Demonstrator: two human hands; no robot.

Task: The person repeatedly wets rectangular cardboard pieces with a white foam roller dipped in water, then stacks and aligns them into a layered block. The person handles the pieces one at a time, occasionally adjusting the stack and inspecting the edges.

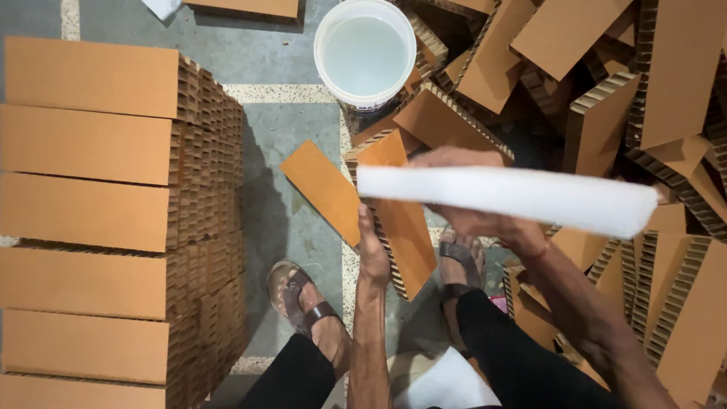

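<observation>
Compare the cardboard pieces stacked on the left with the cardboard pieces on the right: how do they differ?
The stacked honeycomb cardboard pieces lie flat in even, aligned rows; the loose honeycomb cardboard pieces lie tilted and overlapping in a jumbled heap. The stack stands apart from both hands, while the heap lies just beyond the right hand. Both are orange-brown with honeycomb edges.

In my right hand [473, 216] I see a white foam strip [507, 195], soft and matt. My left hand [372, 254] grips a matt orange honeycomb cardboard piece [401, 220] with rough cut edges. Beyond it, a glossy white plastic bucket [365, 53].
</observation>
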